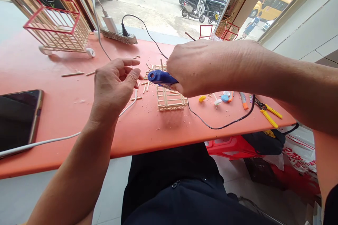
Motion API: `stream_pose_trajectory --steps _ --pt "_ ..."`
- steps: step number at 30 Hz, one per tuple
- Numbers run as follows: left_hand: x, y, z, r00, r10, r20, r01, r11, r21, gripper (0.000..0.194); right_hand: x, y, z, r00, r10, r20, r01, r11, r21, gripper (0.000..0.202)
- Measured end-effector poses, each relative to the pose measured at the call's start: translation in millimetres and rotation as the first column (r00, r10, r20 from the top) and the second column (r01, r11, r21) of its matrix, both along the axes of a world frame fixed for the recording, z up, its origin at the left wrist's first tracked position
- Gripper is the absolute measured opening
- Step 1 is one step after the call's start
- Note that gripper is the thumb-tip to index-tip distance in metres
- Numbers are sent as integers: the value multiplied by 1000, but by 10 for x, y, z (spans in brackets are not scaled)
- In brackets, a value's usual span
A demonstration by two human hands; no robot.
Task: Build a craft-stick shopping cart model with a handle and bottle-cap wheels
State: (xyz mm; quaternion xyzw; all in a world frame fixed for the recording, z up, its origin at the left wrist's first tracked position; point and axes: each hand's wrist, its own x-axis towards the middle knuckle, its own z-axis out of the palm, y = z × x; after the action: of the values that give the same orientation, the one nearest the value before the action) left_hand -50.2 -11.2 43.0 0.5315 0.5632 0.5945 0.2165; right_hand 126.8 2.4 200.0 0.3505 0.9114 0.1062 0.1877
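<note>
My right hand (192,68) is wrapped round a blue glue gun (162,76), whose rear end faces me; its nozzle is hidden. Below the gun, a small frame of thin wooden sticks (171,100) stands on the orange table (137,130). Left of the gun, my left hand (116,81) hovers with fingers loosely curled, and a gap shows between index finger and thumb. I see nothing held in it. Several short cut sticks (145,86) lie scattered between the hands and behind the frame.
At the back left stands a stick-built cart (60,28) with red edging and white wheels. A phone (21,119) lies at left. A power strip (118,35) and cables sit by the window. Yellow-handled pliers (269,112) and a cutter knife (243,100) lie at right.
</note>
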Motion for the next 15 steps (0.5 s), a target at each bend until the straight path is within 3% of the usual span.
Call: stream_pose_trajectory --steps 7,15 --pt "-12 2 -12 1000 -5 -12 5 1000 1 31 27 41 -55 994 3 -106 -6 1000 -24 20" --pt "-27 13 -14 1000 4 6 -4 1000 -10 32 -50 -50 -20 996 -70 54 71 997 -9 25"
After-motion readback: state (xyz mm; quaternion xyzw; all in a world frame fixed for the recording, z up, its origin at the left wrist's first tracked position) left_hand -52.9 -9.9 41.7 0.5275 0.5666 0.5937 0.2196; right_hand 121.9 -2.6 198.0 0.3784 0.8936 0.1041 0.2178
